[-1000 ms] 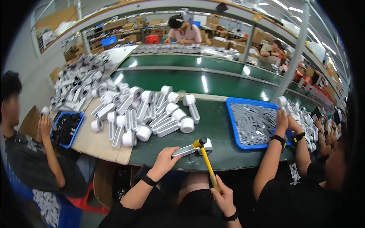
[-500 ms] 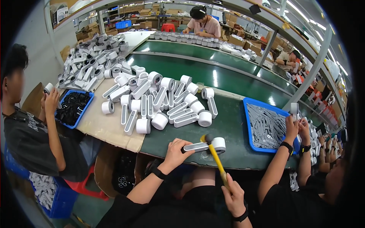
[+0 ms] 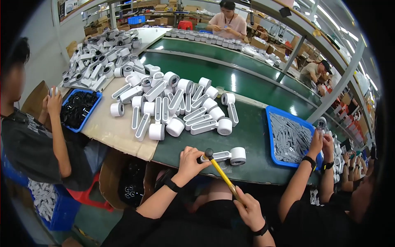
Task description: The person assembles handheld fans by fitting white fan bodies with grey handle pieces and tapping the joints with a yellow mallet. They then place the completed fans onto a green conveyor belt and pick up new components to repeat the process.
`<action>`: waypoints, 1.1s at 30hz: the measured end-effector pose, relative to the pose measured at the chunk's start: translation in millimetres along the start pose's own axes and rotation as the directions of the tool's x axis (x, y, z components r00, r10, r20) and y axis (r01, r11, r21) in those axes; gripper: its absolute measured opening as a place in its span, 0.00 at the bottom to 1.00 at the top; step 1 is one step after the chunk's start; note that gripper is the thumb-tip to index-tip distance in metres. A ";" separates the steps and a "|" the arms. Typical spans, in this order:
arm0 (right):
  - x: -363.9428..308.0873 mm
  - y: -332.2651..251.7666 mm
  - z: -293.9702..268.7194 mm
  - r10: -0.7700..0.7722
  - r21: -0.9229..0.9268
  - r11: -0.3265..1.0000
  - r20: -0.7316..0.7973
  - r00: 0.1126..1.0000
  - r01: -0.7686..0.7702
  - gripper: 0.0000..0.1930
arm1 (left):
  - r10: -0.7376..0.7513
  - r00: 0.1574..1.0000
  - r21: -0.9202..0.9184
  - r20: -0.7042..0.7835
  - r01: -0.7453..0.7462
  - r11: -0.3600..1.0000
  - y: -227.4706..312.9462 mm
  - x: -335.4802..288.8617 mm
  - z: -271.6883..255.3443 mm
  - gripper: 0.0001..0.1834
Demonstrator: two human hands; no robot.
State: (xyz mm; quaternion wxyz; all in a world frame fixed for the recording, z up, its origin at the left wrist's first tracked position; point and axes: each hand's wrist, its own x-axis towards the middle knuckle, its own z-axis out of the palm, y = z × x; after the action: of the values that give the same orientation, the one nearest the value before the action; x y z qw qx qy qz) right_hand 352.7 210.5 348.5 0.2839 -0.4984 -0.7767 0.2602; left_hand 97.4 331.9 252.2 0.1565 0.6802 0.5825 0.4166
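Observation:
My left hand (image 3: 190, 166) pinches the left end of a white handle-shaped unit (image 3: 238, 156) with a drum-shaped head, lying on the green table near its front edge. The round head points right, away from my fingers. My right hand (image 3: 250, 212) is wrapped around the lower part of a hammer (image 3: 222, 174) with a yellow shaft and a dark round head. The hammer's head is over the unit's handle, close to my left fingertips; whether it touches cannot be made out. Beyond lies a heap of similar white units (image 3: 175, 101) with grey inlays.
A blue tray (image 3: 271, 136) of grey strips stands to the right, near a co-worker's hands (image 3: 321, 144). At left are a blue tray (image 3: 93, 113) of black parts, a seated co-worker (image 3: 37, 127) and another heap (image 3: 101, 57). A green conveyor (image 3: 197, 74) runs behind.
The hammer's head has moved left along the unit, from beside its round head to near my left fingers. My left hand keeps its hold. The view has shifted slightly.

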 end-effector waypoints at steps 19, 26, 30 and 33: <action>5.7 -13.5 -6.4 -0.040 -0.027 0.999 -0.019 0.999 0.039 0.28 | 0.004 0.999 -0.025 -0.048 -0.005 1.000 7.0 1.8 1.9 0.12; 2.9 -4.6 -1.3 -0.051 -0.054 0.997 0.027 0.998 0.052 0.28 | -0.043 0.999 0.013 0.013 0.043 0.999 2.3 0.5 3.6 0.16; 0.8 6.0 0.5 -0.007 -0.041 0.999 -0.054 0.998 0.005 0.26 | -0.010 1.000 -0.017 -0.014 0.009 1.000 7.6 -0.5 -0.5 0.16; -0.6 12.0 -6.3 0.039 -0.064 0.997 -0.009 0.999 -0.039 0.27 | -0.016 1.000 -0.023 -0.003 0.016 1.000 5.9 1.6 -1.8 0.16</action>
State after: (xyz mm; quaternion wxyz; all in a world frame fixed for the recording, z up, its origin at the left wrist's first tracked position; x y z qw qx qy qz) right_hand 364.8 215.1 344.6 0.2657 -0.5233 -0.7737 0.2388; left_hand 99.9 331.2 258.0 0.1666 0.6730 0.5834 0.4231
